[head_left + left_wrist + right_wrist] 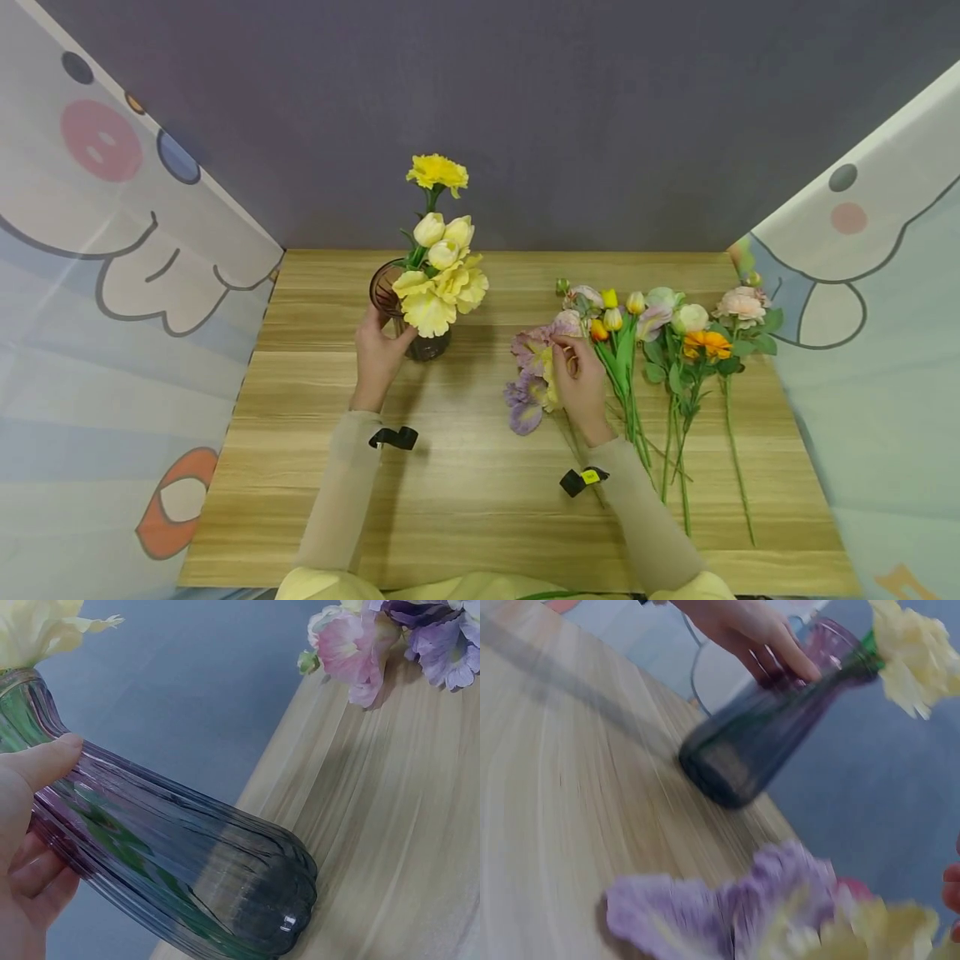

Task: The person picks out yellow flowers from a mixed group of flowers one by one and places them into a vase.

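Note:
My left hand grips a ribbed, purple-grey glass vase round its upper part, thumb on the near side. The vase leans, its base by the wooden table. From its mouth rise a yellow carnation, cream tulips and a pale yellow ruffled flower; green stems show through the glass. My right hand hovers at purple ruffled flowers and a yellow one, fingers loosely bent. No stem shows between its fingers. In the right wrist view only its fingertips appear at the edge.
Right of my right hand lie yellow and orange tulips, an orange flower, a white-green bloom and a pale pink flower, stems toward me. A grey wall stands behind the table; printed curtains hang at both sides.

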Available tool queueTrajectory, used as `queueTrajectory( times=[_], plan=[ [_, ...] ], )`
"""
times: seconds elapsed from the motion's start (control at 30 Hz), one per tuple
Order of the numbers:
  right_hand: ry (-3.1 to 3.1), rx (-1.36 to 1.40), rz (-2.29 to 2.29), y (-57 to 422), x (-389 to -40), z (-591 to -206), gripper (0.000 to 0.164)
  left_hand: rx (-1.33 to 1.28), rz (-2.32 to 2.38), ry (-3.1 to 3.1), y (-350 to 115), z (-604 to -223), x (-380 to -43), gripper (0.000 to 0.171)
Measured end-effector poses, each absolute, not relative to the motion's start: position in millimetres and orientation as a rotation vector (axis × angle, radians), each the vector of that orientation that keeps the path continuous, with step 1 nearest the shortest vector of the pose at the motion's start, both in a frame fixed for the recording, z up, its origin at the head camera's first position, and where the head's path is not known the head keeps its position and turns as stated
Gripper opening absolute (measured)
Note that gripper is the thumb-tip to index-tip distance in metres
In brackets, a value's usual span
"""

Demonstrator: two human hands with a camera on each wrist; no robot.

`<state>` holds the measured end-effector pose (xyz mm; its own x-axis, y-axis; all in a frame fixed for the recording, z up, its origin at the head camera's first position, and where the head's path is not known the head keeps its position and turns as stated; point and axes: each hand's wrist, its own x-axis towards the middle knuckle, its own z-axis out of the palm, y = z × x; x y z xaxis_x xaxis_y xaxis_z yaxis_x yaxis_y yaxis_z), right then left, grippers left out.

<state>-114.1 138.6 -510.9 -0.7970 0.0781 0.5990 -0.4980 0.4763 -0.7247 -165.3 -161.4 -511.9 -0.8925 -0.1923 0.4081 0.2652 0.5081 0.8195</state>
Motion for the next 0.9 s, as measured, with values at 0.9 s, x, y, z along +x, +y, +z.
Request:
queueTrajectory(
  times=[0.9],
  plan=[
    [-2.477, -0.366, 1.023, 238.4, -85.4, -585.1, 0.033, -0.039, -1.376, -2.306, -161.4, -515.1, -163.6, 0.057]
  ],
)
